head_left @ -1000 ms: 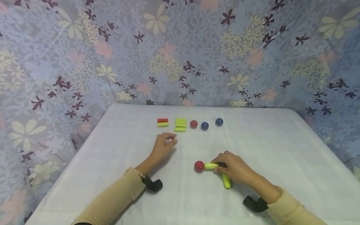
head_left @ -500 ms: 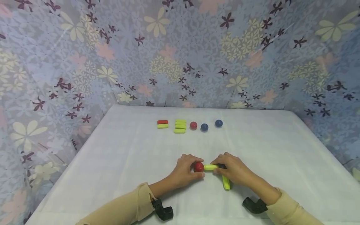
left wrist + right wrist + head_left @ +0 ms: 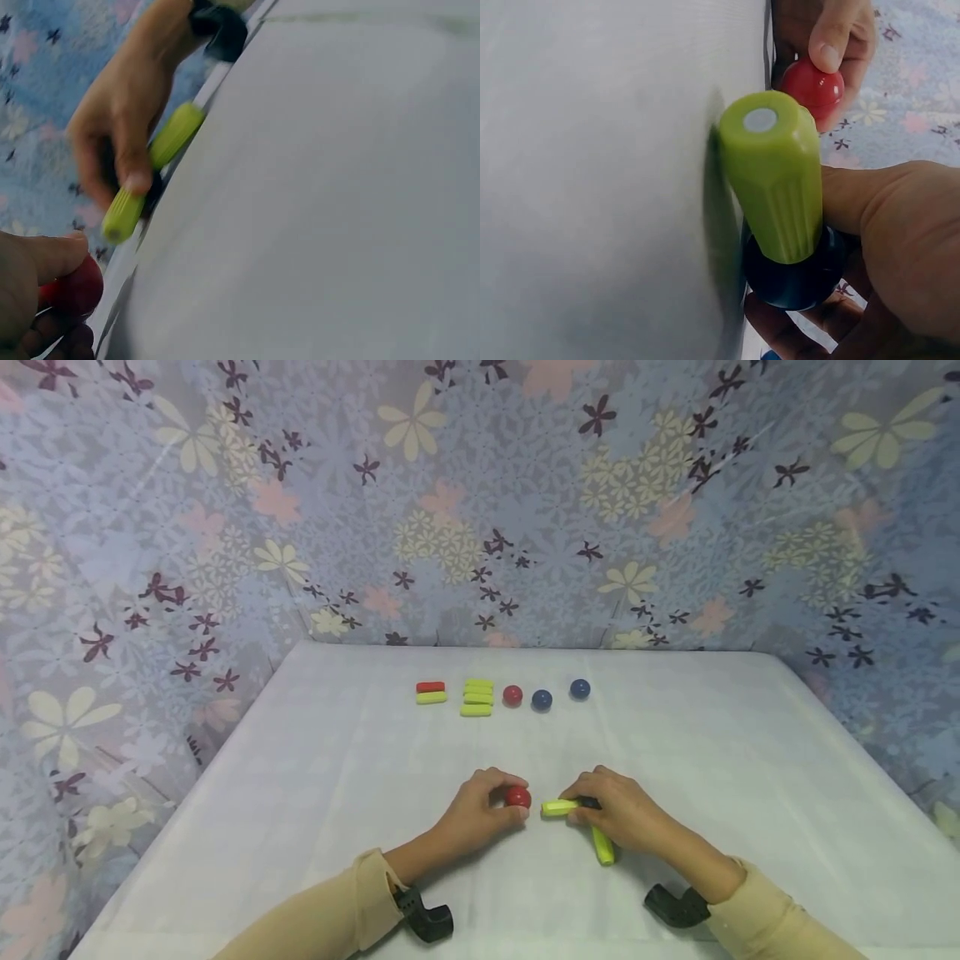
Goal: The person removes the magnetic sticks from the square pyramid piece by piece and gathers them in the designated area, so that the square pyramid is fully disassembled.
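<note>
In the head view my left hand point(image 3: 480, 814) pinches a glossy red ball point(image 3: 518, 797) between thumb and fingers, a small gap left of the end of a yellow-green rod point(image 3: 558, 808). My right hand point(image 3: 622, 810) grips a dark blue ball point(image 3: 791, 277), mostly covered by the fingers in the head view. Two rods join this ball: one points left, and a second rod point(image 3: 602, 846) points toward the front edge. The right wrist view shows a rod point(image 3: 776, 180) with a grey disc at its end. In the left wrist view the red ball point(image 3: 79, 289) sits under the thumb.
On the white-covered table point(image 3: 712, 735) a back row holds a red rod point(image 3: 431, 687) beside a yellow-green rod point(image 3: 431, 697). Right of them lie several yellow-green rods point(image 3: 477, 700), a red ball point(image 3: 512, 695) and two blue balls point(image 3: 542, 699). Flowered cloth point(image 3: 480, 510) hangs behind.
My left hand came from near the back rods, took hold of the red ball and drew it left, off the rod's end. My right hand has stayed in place.
</note>
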The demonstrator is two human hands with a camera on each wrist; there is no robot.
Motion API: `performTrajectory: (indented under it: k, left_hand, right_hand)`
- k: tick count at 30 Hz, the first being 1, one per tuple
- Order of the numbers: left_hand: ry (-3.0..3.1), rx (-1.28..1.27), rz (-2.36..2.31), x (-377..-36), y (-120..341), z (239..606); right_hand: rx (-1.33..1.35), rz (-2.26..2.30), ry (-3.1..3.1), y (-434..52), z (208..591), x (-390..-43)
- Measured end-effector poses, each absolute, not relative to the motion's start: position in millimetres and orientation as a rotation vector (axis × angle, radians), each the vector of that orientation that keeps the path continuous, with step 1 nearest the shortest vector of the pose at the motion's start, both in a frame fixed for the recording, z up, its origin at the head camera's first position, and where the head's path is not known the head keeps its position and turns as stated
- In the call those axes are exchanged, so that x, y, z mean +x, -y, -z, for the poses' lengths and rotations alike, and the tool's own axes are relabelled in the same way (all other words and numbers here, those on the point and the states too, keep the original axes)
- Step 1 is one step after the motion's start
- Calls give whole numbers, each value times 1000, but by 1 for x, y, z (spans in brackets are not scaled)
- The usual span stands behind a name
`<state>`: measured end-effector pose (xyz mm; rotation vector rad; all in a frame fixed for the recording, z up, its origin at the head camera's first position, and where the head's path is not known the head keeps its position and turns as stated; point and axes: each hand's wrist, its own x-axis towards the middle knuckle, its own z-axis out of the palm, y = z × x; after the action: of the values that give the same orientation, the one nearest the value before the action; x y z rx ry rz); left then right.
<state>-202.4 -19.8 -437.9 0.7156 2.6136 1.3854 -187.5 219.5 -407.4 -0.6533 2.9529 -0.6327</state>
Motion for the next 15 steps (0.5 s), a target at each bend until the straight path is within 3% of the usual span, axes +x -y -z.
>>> performTrajectory:
  k: [7,15]
  left_hand:
    - [-2582,632,-1419,-213,23,437]
    - [-2712,627,-1302,-257,-17,434]
  right_hand:
    - [-616,652,-2940,-222,406,-189]
    - [-681,686,-2926,-221,408,-187]
